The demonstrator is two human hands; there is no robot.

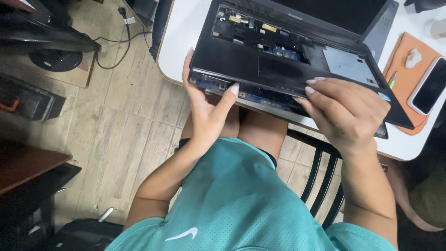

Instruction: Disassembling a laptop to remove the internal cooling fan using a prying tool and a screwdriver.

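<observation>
A black laptop (283, 60) with its keyboard removed lies on the white bench (179, 37), its near edge overhanging toward the person and its long axis running left to right. The left hand (206, 104) cups the near left corner, thumb on the front edge and fingers up the side, its grip closed on the casing. The right hand (346, 109) clamps the near right part of the palm rest (274, 69), fingertips hooked over it, where the casing gapes. At far right an orange mat (404, 56) carries a phone (429, 86).
</observation>
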